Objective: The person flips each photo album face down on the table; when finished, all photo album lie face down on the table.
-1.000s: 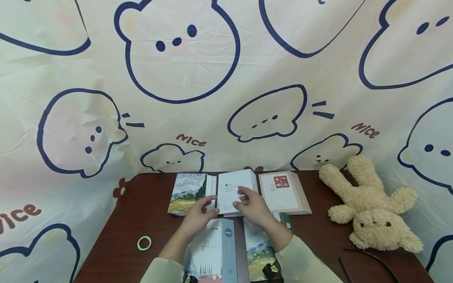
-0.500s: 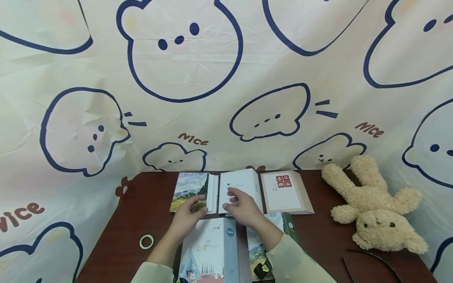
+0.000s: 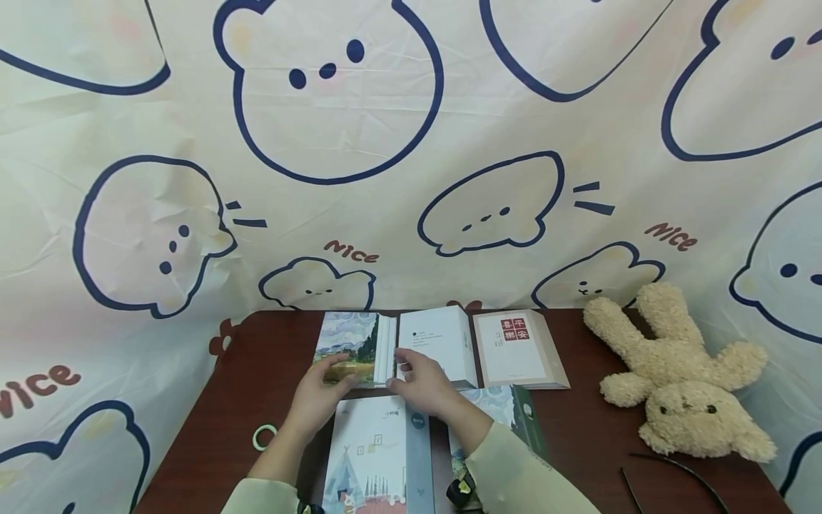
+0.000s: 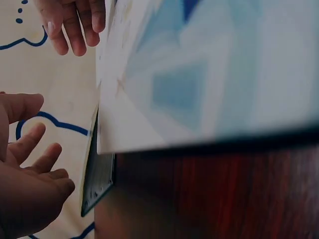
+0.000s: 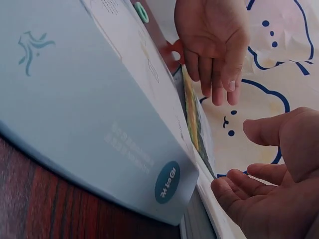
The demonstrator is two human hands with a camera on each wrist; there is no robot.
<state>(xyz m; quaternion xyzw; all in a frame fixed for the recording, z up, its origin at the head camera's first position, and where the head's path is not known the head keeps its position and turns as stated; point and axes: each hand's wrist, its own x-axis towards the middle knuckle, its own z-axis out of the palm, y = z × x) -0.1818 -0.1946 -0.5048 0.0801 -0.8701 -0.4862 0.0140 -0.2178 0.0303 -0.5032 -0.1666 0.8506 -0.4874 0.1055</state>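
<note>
My left hand [image 3: 315, 398] hovers at the lower left of a book with a painted landscape cover [image 3: 349, 335], fingers relaxed and apart. Beside that book's pale right edge is my right hand [image 3: 424, 382], thumb and fingers loosely spread. Both wrist views show the palms facing each other with no object between the fingers; whether a fingertip touches the book is unclear. A white book [image 3: 437, 339] lies to the right of the painted one, partly behind my right hand. Below the hands lies a pale-blue book [image 3: 369, 450] with a tent drawing.
At the back right lies a beige book [image 3: 514, 357] with red characters. Another painted book [image 3: 491, 403] is partly under my right forearm. A plush toy [image 3: 683, 364], thin black strips [image 3: 693, 475] and a pale green ring [image 3: 256, 438] also lie on the brown table [image 3: 218, 435].
Both hands have moved left, from the white book to the painted landscape book. The books keep their places; the whole view has shifted slightly.
</note>
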